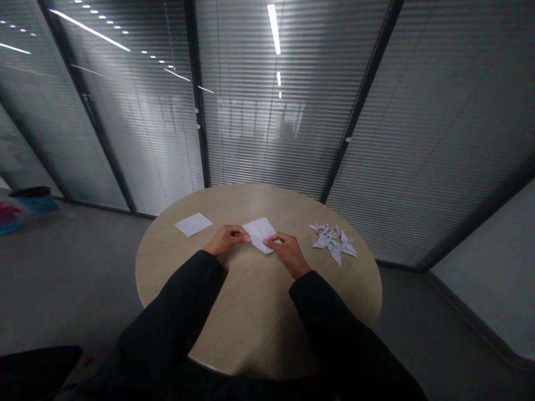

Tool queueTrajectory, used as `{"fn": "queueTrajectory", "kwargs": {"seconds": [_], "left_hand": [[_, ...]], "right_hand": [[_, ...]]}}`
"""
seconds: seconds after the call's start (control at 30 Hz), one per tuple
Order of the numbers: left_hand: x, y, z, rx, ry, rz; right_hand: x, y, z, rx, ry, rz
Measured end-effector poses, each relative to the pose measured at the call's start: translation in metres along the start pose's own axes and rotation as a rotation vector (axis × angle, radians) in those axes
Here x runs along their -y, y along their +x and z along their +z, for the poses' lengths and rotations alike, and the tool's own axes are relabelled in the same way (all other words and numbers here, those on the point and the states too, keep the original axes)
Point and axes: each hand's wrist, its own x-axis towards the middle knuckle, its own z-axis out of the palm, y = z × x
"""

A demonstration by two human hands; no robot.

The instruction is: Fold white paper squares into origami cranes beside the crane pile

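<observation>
A white folded paper [259, 231] lies on the round wooden table [251, 317] in front of me. My left hand [225, 239] pinches its left edge with the fingers pressed together. My right hand [286, 252] pinches its lower right corner in the same way. Both arms are in black sleeves.
A flat white sheet [193, 224] lies to the left on the table. A pile of several folded white paper cranes [333, 240] sits to the right. Glass walls with blinds stand behind the table. Blue and pink items [25, 206] lie on the floor at far left.
</observation>
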Motion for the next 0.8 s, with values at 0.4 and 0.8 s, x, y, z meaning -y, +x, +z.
{"fn": "queueTrajectory", "kwargs": {"seconds": [0.4, 0.8], "left_hand": [[0.004, 0.0, 0.008, -0.085, -0.104, -0.057], [0.005, -0.001, 0.02, -0.194, -0.293, -0.002]], "right_hand": [[0.002, 0.0, 0.001, -0.06, -0.117, -0.086], [0.004, -0.002, 0.004, -0.152, -0.04, -0.137]]}}
